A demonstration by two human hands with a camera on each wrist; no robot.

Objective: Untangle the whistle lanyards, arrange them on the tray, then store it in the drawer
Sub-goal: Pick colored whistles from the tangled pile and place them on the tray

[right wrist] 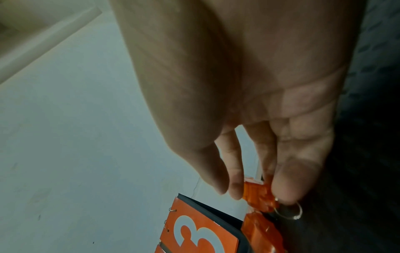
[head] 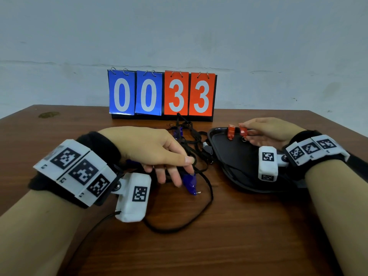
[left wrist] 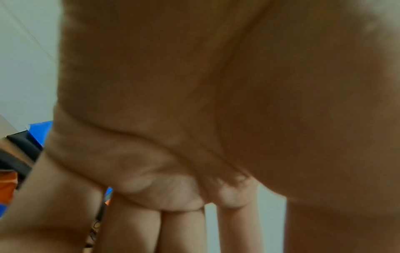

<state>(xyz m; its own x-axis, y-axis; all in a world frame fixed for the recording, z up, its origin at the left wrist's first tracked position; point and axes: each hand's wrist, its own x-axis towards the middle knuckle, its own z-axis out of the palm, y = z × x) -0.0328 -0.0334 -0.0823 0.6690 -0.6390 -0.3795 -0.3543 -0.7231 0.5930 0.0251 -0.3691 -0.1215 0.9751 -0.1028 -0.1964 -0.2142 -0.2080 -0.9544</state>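
A tangle of black lanyard cords lies mid-table, with a blue whistle at its near end and another blue whistle farther back. My left hand hovers over the tangle, thumb and forefinger pinching a black cord; the other fingers hang loosely. The left wrist view shows mostly my palm and fingers. On the black tray to the right, one orange whistle leans on the far rim. My right hand pinches a second orange whistle beside it, its key ring hanging free.
A flip scoreboard reading 0033 stands at the table's back edge, just behind the tangle. A pale clip or whistle lies at the tray's left rim. One cord loops toward the front. The wall is close behind.
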